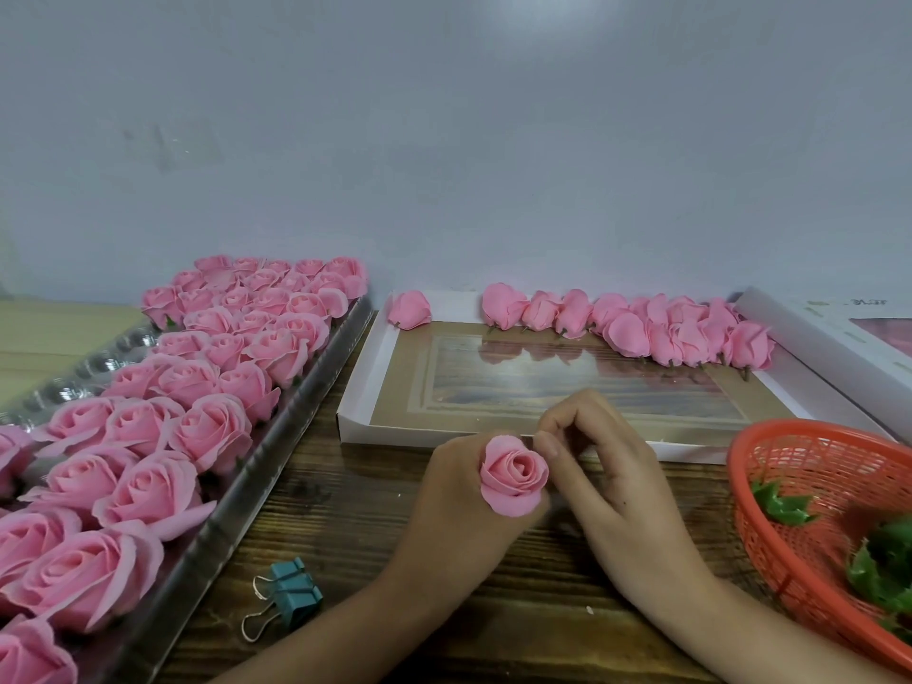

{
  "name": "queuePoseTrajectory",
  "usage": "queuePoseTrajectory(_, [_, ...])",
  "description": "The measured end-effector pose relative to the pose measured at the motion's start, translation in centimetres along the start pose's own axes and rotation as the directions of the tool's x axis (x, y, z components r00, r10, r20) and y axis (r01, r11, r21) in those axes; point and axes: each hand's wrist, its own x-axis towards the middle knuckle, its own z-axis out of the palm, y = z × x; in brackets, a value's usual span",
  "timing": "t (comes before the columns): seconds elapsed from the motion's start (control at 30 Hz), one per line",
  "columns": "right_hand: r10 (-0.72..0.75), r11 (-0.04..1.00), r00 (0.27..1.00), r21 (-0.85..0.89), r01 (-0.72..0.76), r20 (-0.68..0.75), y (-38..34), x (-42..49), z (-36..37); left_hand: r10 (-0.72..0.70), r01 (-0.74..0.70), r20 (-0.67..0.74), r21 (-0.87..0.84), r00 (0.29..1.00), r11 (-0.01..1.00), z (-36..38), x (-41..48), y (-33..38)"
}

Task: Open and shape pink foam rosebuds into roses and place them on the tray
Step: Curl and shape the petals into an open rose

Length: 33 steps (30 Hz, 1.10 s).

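Wooden table against a grey wall. Centre: rose gripped from below in the curled left hand; right hand pinches its upper petal edge. Left: tray of opened roses. Behind: box holding buds. Right: basket.

A teal binder clip lies on the wooden table, lower left. An orange basket, lower right, holds green leaves.

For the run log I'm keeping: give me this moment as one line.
left hand holds rose | right hand pinches its petal edge | tray at left: finished roses | box lid: closed buds | step: shaping
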Motion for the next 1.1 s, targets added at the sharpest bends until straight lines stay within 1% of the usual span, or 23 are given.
queuePoseTrajectory(0.1, [-0.101, 0.995, 0.993, -0.004, 0.101, -0.058, -0.5, -0.1, -0.5, -0.067, 0.067, 0.006, 0.024, 0.998, 0.997, -0.1, 0.1, 0.0])
queuePoseTrajectory(0.17, [-0.196, 0.979, 0.980, -0.069, 0.194, -0.033, -0.9, -0.3, -0.5, -0.150, 0.149, 0.023, 0.019, 0.988, 0.989, -0.1, 0.0, 0.0])
queuePoseTrajectory(0.23, [-0.259, 0.952, 0.966, -0.160, 0.260, 0.028, -1.0, -0.4, -0.3, -0.210, 0.210, 0.019, -0.005, 0.977, 0.978, -0.1, -0.3, 0.1])
queuePoseTrajectory(0.33, [-0.275, 0.917, 0.959, -0.282, 0.283, 0.067, -1.1, -0.5, -0.1, -0.200, 0.199, 0.035, 0.025, 0.979, 0.980, -0.1, -0.4, 0.0])
queuePoseTrajectory(0.53, [-0.246, 0.880, 0.966, -0.399, 0.258, 0.081, -1.5, -0.3, -0.3, -0.202, 0.198, 0.056, 0.065, 0.978, 0.978, 0.1, -0.2, -0.4])
queuePoseTrajectory(0.67, [-0.337, 0.818, 0.938, -0.470, 0.332, 0.076, -1.4, -0.3, -0.3, -0.192, 0.186, 0.070, 0.079, 0.979, 0.979, 0.3, -0.1, -1.1])
queuePoseTrajectory(0.77, [-0.430, 0.728, 0.899, -0.554, 0.403, 0.089, -1.2, -0.3, -0.2, -0.202, 0.181, 0.108, 0.174, 0.973, 0.968, 0.9, 0.5, -1.9])
queuePoseTrajectory(0.87, [-0.520, 0.619, 0.846, -0.632, 0.467, 0.116, -1.2, -0.2, -0.1, -0.101, 0.067, 0.106, 0.280, 0.989, 0.958, 1.0, 0.3, -2.0])
queuePoseTrajectory(0.9, [-0.542, 0.586, 0.831, -0.653, 0.480, 0.125, -1.2, -0.2, 0.0, -0.101, 0.069, 0.103, 0.269, 0.990, 0.961, 0.9, 0.1, -1.9])
queuePoseTrajectory(0.93, [-0.552, 0.562, 0.824, -0.671, 0.484, 0.131, -1.2, -0.2, 0.0, -0.124, 0.102, 0.093, 0.209, 0.988, 0.973, 0.8, -0.2, -1.8])
queuePoseTrajectory(1.0, [-0.546, 0.536, 0.827, -0.703, 0.468, 0.134, -1.4, -0.1, 0.0, -0.181, 0.172, 0.074, 0.114, 0.981, 0.979, 0.5, -0.3, -1.2])
queuePoseTrajectory(1.1, [-0.509, 0.535, 0.850, -0.724, 0.435, 0.134, -1.6, -0.1, -0.1, -0.191, 0.184, 0.059, 0.109, 0.980, 0.977, 0.4, -0.1, -0.7])
